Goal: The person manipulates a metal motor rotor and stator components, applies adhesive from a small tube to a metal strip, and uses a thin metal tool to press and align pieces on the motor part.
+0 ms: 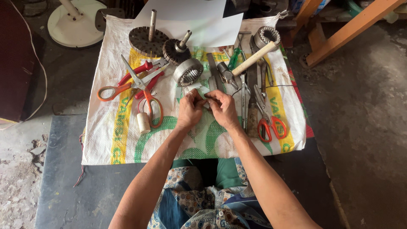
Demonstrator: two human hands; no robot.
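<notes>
Over the middle of the woven sack (127, 148), the left hand (189, 109) and the right hand (222, 108) meet, fingers pinched closed on a small pale strip (205, 93). Just far of it lies a metal stator ring (188, 71); orange scissors (131, 85) lie to the left.

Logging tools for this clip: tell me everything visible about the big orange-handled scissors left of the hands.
The orange-handled scissors lie flat on the woven sack, blades open in a wide V pointing up-left and up-right. The blades look like grey metal; the loop handles look like orange plastic, one lying far left, one lower right beside a small white spool. They cross red-handled pliers. Neither hand touches them.
</notes>
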